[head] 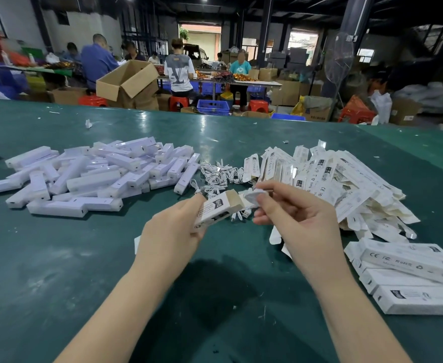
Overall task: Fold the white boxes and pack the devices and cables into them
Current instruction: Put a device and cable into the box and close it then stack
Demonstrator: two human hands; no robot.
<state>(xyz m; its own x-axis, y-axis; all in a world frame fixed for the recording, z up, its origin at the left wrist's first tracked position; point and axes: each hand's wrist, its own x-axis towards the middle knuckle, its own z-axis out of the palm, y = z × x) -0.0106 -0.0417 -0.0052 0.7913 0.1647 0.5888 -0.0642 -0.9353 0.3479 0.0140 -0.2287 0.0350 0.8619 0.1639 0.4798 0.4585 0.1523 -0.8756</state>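
Mid-fold on one white box (216, 209), held above the green table (58, 271) between the two piles. Left hand (174, 231) gripped the printed box body, fingers curled round it. Right hand (288, 208) pinched the end flap (254, 196), brown unprinted card showing inside the open mouth. Looked like step: closing/tucking one end. Next likely needs flap tucked in, then a device from the glossy white bar-shaped heap (94, 174) at left and a coiled white cable (217, 174) from the tangle behind. Flat thin card blanks (333, 179) heaped at right; finished rectangular boxes (411, 273) stacked near right.
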